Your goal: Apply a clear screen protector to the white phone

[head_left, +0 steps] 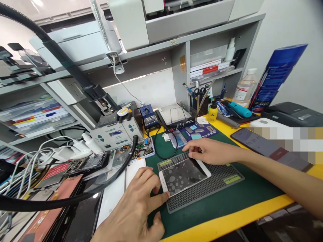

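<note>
Phone (185,175) | left fingers (160,199) at near-left corner | right fingers (193,145) by far edge

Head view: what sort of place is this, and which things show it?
Probably a phone-repair workshop: a white phone lies on a honeycomb-patterned mat, with small electronic parts in a shallow tray and a control unit beyond.
</note>
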Tool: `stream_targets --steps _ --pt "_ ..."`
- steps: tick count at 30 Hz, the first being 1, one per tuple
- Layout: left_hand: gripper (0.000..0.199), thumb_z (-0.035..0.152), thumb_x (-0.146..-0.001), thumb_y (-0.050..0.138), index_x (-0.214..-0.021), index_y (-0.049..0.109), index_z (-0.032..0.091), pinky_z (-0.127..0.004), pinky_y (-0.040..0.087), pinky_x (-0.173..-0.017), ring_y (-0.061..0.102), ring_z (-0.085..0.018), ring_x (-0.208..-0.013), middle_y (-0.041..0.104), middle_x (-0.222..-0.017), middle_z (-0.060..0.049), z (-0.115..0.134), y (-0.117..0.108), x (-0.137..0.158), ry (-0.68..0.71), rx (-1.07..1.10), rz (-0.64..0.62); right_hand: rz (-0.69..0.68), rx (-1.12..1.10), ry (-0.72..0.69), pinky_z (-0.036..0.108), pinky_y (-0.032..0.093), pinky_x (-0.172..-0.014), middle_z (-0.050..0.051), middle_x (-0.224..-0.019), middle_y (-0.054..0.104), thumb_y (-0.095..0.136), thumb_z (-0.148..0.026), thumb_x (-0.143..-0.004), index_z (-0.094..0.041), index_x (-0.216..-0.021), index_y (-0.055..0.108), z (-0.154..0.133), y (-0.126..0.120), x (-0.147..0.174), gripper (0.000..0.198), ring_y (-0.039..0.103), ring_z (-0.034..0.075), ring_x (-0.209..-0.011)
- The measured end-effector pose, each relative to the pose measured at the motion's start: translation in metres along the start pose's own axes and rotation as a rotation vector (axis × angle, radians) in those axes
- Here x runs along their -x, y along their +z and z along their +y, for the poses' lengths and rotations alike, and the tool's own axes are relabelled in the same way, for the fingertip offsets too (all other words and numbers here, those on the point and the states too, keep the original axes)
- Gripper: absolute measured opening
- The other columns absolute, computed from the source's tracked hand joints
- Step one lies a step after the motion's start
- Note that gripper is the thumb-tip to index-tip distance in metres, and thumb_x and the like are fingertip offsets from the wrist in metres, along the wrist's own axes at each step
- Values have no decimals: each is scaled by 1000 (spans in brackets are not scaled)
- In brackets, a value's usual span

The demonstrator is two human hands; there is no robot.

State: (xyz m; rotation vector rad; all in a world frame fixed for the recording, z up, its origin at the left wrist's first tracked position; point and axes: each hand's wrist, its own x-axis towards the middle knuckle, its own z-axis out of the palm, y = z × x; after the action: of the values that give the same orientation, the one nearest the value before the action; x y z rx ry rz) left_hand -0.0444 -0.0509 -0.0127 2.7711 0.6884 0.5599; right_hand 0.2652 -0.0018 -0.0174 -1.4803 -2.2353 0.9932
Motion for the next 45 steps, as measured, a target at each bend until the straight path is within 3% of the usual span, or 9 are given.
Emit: stream_targets --steps 7,17,23,31,45 --pt "45 12 -68 51 -105 75 21 -56 45 -85 46 -25 -84 46 -88 -6 2 3 0 12 12 14 7 -24 -21 30 44 -65 10 -100 72 54 -45 -98 -21 -126 67 1 1 -2 39 65 25 -83" --pt "45 9 -73 51 -112 71 18 -56 48 -80 49 -33 -101 51 -110 -13 3 9 -1 6 6 12 3 14 -38 29 43 -63 8 -94 72 53 -42 -98 -18 -125 67 -3 1 -1 38 64 23 -78" --pt "45 5 -75 50 -112 71 19 -58 49 -86 50 -32 -102 54 -110 -13 7 12 -4 19 -5 59 22 33 -35 28 43 -62 9 -92 72 55 -37 -97 -17 -123 68 -5 2 -1 35 64 23 -77" --pt "42 5 -76 50 -110 72 16 -54 49 -82 51 -34 -104 52 -107 -14 9 16 -7 6 -22 54 25 26 -49 28 43 -60 10 -92 73 57 -34 -95 -17 -123 69 -5 2 -1 35 65 23 -77" --pt "42 10 -72 54 -110 71 19 -54 54 -86 54 -34 -110 57 -117 -15 5 27 -14 105 -107 113 34 33 -73 27 41 -58 9 -90 74 56 -28 -94 -16 -125 68 -3 5 -2 36 66 23 -76"
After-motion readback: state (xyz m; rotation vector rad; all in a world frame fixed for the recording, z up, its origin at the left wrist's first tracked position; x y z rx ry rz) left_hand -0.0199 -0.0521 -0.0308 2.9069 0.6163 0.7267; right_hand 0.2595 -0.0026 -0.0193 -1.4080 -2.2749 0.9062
